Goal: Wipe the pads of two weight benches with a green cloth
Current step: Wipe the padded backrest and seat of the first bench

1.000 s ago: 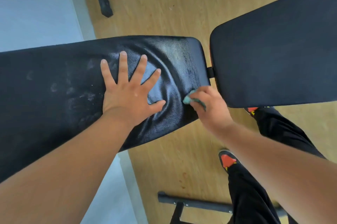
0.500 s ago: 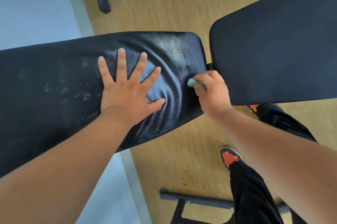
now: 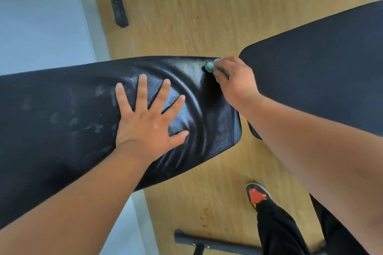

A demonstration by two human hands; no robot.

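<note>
- Long pad (image 3: 62,130): black, long axis left to right across the view, rounded end pointing right toward the second pad (image 3: 321,80); narrow gap between them.
- Left hand (image 3: 149,122): flat, fingers spread, palm pressing the long pad; the cover wrinkles around it.
- Right hand (image 3: 236,80): fingers curled, gripping the green cloth (image 3: 210,66) at the pad's far right corner.
- Cloth bunched, mostly hidden in the fist, touching the pad, apart from the left hand.
- Dusty smears left of the left hand.
</note>
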